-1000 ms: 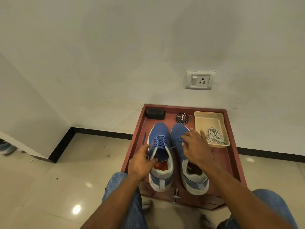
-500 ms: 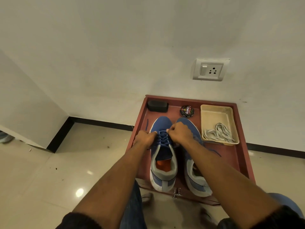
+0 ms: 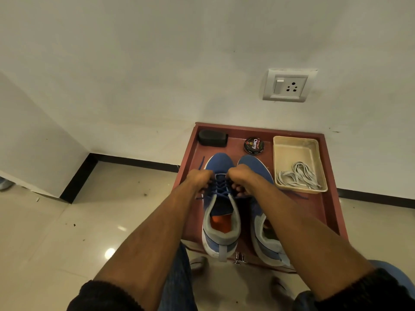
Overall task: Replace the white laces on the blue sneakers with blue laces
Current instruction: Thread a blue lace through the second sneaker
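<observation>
— Which way do the shoes lie?

— Both toes point away from me toward the wall, heels near me, side by side on the red tray (image 3: 330, 212).

— And your hands?

— My left hand (image 3: 198, 179) and right hand (image 3: 239, 177) are curled tight, pinching the blue lace (image 3: 221, 187) on either side of the left shoe (image 3: 221, 212). The white laces (image 3: 298, 176) sit in the beige dish (image 3: 294, 149).

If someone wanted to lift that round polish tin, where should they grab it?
Probably by its rim, from above: the polish tin lies flat, lid up, on the red tray, with free space around it for fingers on opposite sides.
</observation>
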